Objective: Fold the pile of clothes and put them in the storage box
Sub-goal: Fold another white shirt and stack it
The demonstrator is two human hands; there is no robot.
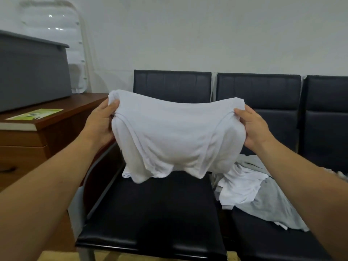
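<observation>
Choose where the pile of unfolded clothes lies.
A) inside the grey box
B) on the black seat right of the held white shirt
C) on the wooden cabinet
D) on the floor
B: the pile of clothes rests on the black seat, right of the held-up white shirt.

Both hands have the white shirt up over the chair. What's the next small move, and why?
Probably lower the shirt onto the black seat and spread it flat. The left hand and right hand each grip an upper edge, the cloth hangs bunched and unfolded, and the seat right below offers a flat surface, beside the pile.
</observation>
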